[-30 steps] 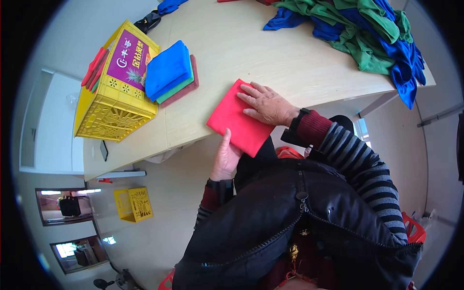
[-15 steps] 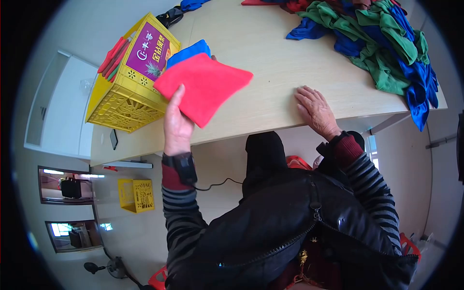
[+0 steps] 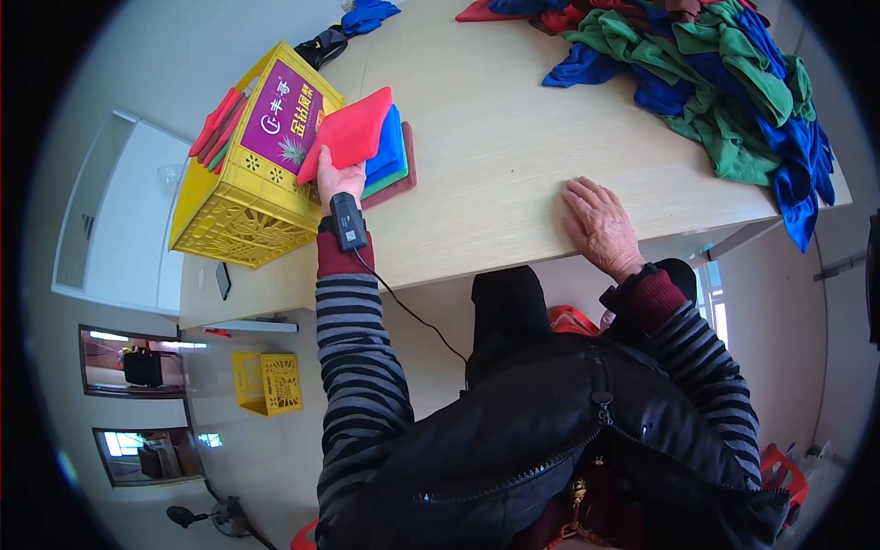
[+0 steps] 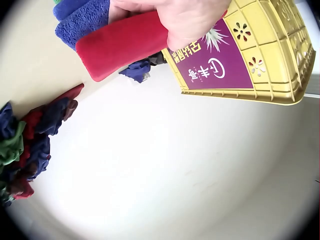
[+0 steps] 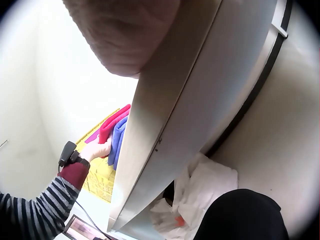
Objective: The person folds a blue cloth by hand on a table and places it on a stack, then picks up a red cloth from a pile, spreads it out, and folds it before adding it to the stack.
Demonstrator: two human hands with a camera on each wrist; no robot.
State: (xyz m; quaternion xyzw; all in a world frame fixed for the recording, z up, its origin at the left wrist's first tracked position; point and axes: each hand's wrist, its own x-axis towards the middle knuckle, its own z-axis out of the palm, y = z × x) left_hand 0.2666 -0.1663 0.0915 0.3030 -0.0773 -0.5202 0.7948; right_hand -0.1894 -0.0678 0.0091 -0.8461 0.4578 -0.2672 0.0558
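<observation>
My left hand (image 3: pixel 339 178) grips a folded red cloth (image 3: pixel 356 128) by its near edge, thumb on top. It holds the cloth over the left part of a small stack, where a folded blue cloth (image 3: pixel 389 151) lies above a green one (image 3: pixel 389 181) and a brown one (image 3: pixel 410 165). In the left wrist view, the red cloth (image 4: pixel 120 45) shows its thick folded edge beside the fluffy blue cloth (image 4: pixel 87 22). Right beside the stack is a yellow crate (image 3: pixel 243 220) with a purple label. My right hand (image 3: pixel 600 227) rests palm down on the table near its front edge, holding nothing.
A loose heap of green, blue and red cloths (image 3: pixel 715 101) covers the table's far right corner. Several folded cloths (image 3: pixel 217 128) stick out of the crate's left side. A phone (image 3: pixel 224 280) lies near the table edge. Another yellow crate (image 3: pixel 268 383) stands on the floor.
My left hand has carried the red cloth from the table's front edge up and left to the stack. My right hand has left the cloth, moved right, and come to rest on the table.
</observation>
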